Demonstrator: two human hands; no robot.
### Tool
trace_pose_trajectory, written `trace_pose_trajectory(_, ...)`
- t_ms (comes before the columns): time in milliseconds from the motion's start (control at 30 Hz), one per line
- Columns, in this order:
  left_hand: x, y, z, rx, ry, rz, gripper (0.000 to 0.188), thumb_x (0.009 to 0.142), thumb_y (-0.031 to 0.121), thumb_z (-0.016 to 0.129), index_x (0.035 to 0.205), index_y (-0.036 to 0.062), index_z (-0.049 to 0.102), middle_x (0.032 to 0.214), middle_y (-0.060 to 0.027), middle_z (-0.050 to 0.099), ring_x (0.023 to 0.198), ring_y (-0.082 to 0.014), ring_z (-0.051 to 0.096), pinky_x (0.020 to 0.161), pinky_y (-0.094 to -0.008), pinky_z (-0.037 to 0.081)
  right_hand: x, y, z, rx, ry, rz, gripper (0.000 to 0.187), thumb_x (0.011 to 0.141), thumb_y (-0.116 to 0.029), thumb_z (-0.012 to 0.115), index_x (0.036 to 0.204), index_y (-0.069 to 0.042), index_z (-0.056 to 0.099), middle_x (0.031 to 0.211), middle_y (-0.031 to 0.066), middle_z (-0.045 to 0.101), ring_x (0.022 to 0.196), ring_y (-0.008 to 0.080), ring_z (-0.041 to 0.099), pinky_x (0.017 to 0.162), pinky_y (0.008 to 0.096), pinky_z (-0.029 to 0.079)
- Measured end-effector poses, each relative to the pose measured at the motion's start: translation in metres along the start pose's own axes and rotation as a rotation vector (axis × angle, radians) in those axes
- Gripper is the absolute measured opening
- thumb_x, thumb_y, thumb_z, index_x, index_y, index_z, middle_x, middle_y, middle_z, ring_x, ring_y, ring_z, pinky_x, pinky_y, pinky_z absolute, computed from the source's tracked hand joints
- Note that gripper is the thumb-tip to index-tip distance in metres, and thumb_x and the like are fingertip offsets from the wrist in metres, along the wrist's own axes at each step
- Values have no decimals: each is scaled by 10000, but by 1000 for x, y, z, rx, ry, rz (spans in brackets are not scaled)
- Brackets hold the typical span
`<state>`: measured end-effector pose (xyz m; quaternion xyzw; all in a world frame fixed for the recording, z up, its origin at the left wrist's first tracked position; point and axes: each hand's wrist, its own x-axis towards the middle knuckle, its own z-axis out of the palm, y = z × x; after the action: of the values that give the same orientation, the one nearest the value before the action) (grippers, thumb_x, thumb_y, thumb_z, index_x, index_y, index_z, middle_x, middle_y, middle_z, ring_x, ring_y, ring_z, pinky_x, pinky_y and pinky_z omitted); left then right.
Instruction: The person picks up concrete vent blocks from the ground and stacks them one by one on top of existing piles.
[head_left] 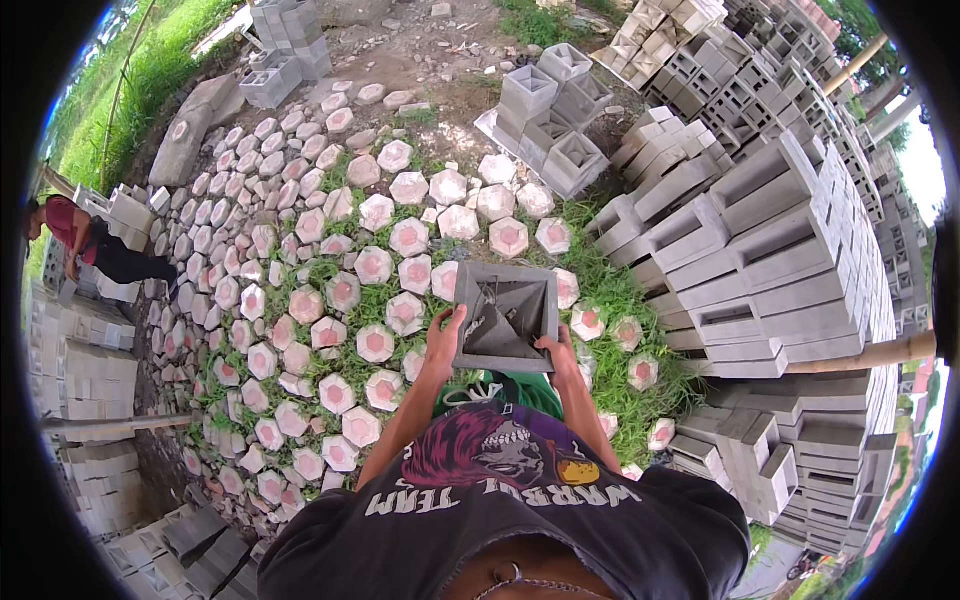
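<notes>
Gripping with the left hand (pixel 443 340) at nine o'clock on the grey block (pixel 508 318), laying its thumb along the rim and leaving the other fingers mostly out of sight behind the wall. Gripping with the right hand (pixel 561 357) at four o'clock, hooking its thumb over the inner edge. Bending both sets of fingers about the wall, gripping nothing else, and not being able to tell their reach underneath. Holding the block before the waist, with its hollow upward, above the paving. Probably dealing with something heavy, stiff and gritty, hardly slipping in bare skin but risking chips at thin rims and corners; best gripping by opposite walls, with fingers well under. Showing green shorts (pixel 505 386) just below at six o'clock, then a dark shirt (pixel 500 455). Spreading out toward ten o'clock, seeing six-sided pavers (pixel 408 237) among grass (pixel 320 272). Looking farther, finding hollow blocks (pixel 522 108) between twelve and one, a tall block stack (pixel 780 240) between two and three, a wooden pole (pixel 865 355) at three, a smaller block pile (pixel 290 50) near eleven, and another person (pixel 75 235) between nine and ten, well apart.
</notes>
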<state>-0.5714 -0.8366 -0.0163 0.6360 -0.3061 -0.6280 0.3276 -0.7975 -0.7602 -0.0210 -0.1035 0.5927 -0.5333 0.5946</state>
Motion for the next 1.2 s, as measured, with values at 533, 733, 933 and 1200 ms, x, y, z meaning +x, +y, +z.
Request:
trace_pose_trajectory(533,203,182,138,25,-8,65,834,785,538,706,1336,-28,440,1234,-170,561,1109,-233,539,968,-339,397,253,-183,41,32,-38,-91,566,626,-9,640,1161,-87,470,917,107,579,778,224,575,681,349,493)
trace_pose_trajectory(733,326,234,157,35,-145,-14,925,741,509,753,1365,-47,356,1251,-195,541,1121,-251,536,975,-362,398,345,-232,86,29,50,-89,606,615,-11,644,1190,-97,471,906,103,569,777,228,577,669,358,490)
trace_pose_trajectory(933,461,330,175,205,-242,-5,843,689,300,799,1332,-32,366,1179,-202,576,1053,-252,576,920,-365,441,455,-273,147,44,169,0,702,631,-3,665,1287,-108,438,1040,139,575,883,234,578,752,355,494)
trace_pose_trajectory(1200,551,428,168,294,-346,-8,774,656,98,731,1326,-68,380,1148,-176,598,990,-249,616,860,-362,484,509,-327,237,85,237,-44,696,647,-6,659,1294,-96,418,976,145,587,820,231,589,713,348,506)
